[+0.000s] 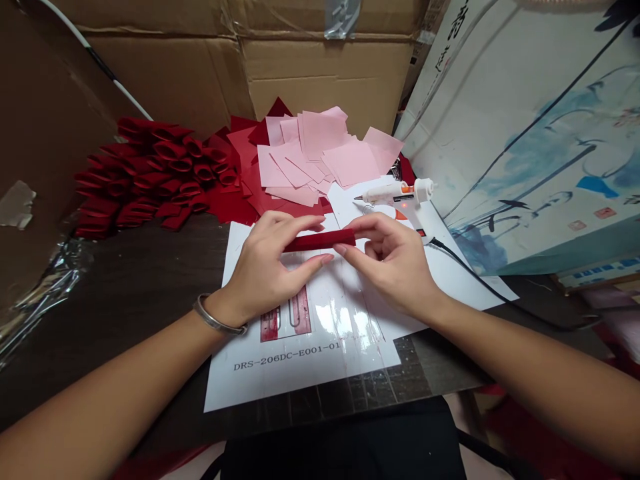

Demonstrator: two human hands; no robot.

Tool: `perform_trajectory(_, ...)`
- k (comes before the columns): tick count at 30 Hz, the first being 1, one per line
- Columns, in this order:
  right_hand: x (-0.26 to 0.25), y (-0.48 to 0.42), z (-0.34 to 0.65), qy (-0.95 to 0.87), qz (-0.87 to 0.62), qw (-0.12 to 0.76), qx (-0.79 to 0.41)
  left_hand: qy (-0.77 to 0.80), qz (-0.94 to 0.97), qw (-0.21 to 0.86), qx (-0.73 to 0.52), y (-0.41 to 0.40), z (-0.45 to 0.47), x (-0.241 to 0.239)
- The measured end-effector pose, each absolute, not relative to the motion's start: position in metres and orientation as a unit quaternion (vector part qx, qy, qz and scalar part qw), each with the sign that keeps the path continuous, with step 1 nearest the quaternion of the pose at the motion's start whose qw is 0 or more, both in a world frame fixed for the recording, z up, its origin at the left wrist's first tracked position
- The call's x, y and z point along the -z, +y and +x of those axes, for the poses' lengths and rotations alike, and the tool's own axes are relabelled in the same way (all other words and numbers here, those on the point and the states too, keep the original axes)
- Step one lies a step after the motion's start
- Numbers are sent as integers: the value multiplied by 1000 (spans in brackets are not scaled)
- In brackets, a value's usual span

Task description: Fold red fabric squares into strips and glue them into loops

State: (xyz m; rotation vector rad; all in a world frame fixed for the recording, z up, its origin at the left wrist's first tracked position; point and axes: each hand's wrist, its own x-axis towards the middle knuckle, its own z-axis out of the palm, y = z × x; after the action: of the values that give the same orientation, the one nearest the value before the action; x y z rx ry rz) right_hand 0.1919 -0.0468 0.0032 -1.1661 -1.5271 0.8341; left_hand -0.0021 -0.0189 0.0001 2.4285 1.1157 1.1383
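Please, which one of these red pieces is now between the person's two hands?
The narrow red strip, held straight between the left hand and right hand. The others, the curled red loops, lie heaped farther back, untouched.

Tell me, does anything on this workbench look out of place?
The hot glue gun lies on its side on white paper, its small light glowing, right beside the right hand and a red strip. A lit tool resting on paper, near loose pink sheets, looks odd.

Red velvet strip, narrow (folded), held level
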Motion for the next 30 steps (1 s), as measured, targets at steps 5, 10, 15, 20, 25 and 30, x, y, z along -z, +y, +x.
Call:
perform_trajectory(5,-7,-40,197,-601,-470,513,-395,437,737,321,-405,-18,-1,-1)
perform_trajectory(10,-8,-39,199,-601,-458,482,-444,444,729,315,-414,-20,0,-2)
perform_trajectory(15,-8,-41,198,-592,-471,456,-468,418,755,287,-416,-21,-1,0)
perform_trajectory(20,-8,-39,198,-600,-455,488,-442,407,763,274,-422,-20,-1,-1)
perform_trajectory(25,-10,-40,199,-583,-459,503,-442,369,733,349,-453,-18,1,0)
perform_trajectory(30,-10,-40,199,-583,-450,506,-449,327,688,425,-488,-17,2,3)
